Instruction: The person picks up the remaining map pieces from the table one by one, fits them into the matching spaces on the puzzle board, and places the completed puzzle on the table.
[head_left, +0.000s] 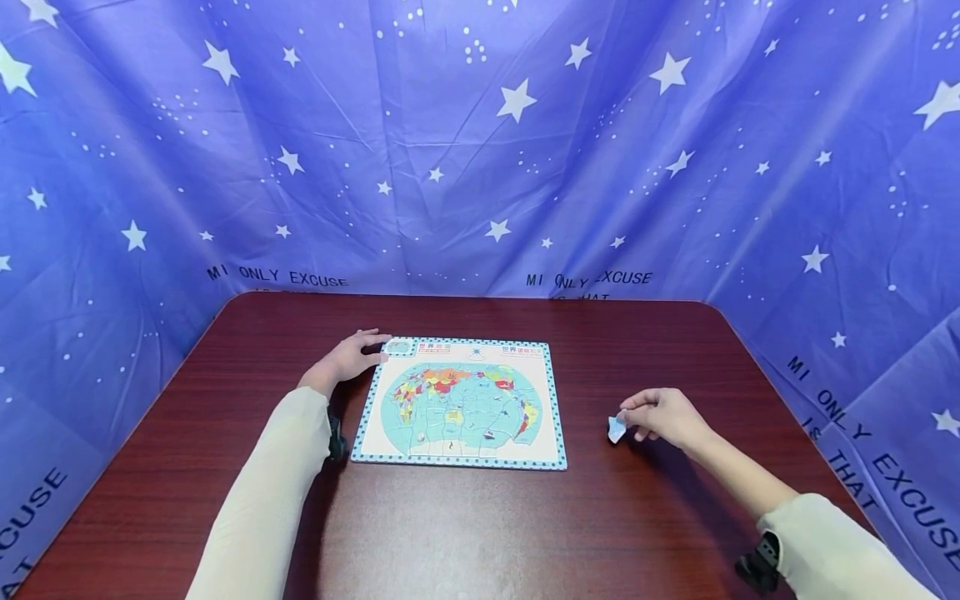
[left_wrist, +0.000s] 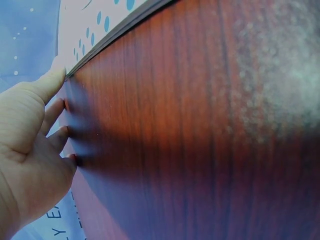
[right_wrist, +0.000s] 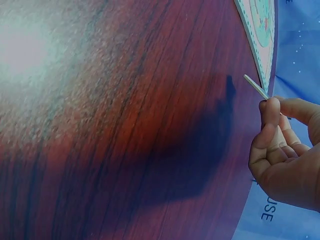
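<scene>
A world-map jigsaw puzzle (head_left: 465, 408) with a dotted blue border lies flat on the table. My left hand (head_left: 351, 357) is at its upper left corner, fingers extended. In the left wrist view, the thumb of that hand (left_wrist: 35, 135) touches the board's edge (left_wrist: 107, 35), with the other fingers spread along the tabletop. Off to the right of the board, my right hand (head_left: 667, 417) pinches a small light-blue puzzle piece (head_left: 617, 428) between thumb and fingertips. Seen from the right wrist, the piece (right_wrist: 255, 86) shows its thin edge, held above the table by the hand (right_wrist: 285, 150).
The dark red wooden table (head_left: 435, 533) has rounded far corners and a glossy top. A blue curtain (head_left: 450, 125) with white stars and printed words hangs behind it and along both sides.
</scene>
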